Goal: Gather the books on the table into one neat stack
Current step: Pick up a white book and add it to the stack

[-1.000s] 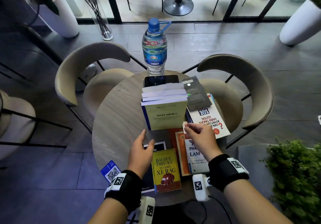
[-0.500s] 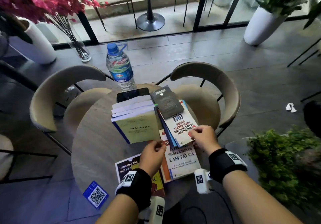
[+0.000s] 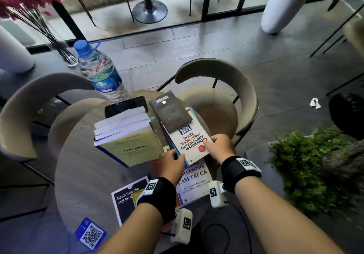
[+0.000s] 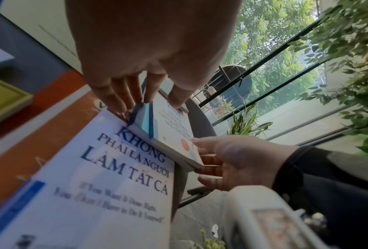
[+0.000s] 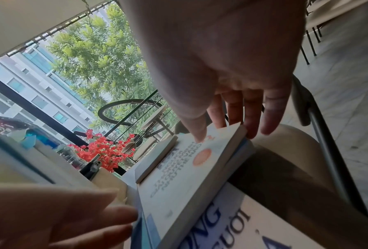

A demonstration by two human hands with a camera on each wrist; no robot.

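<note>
A white book with red title text (image 3: 190, 145) lies on a blue book, with a dark grey book (image 3: 170, 114) on its far end. My left hand (image 3: 174, 155) grips this pile at its near left corner, thumb on top (image 4: 176, 101) and fingers against the spines. My right hand (image 3: 210, 141) pinches the right edge, thumb on the cover (image 5: 197, 134) and fingers underneath. The pile's near end overlaps a white book with blue title text (image 3: 197, 182). A stack of several books (image 3: 122, 135) stands to the left. A dark book (image 3: 124, 198) lies near the front, partly under my left wrist.
The round table (image 3: 78, 175) also carries a water bottle (image 3: 100, 72), a black phone (image 3: 126, 106) behind the stack and a blue QR card (image 3: 90, 234) at the front edge. Two beige chairs (image 3: 226, 88) stand behind it. A green plant (image 3: 307, 165) is at the right.
My left hand has moved right from the table's middle to the white book's near left corner and taken hold. My right hand has shifted up onto that book's right edge. The view has swung left.
</note>
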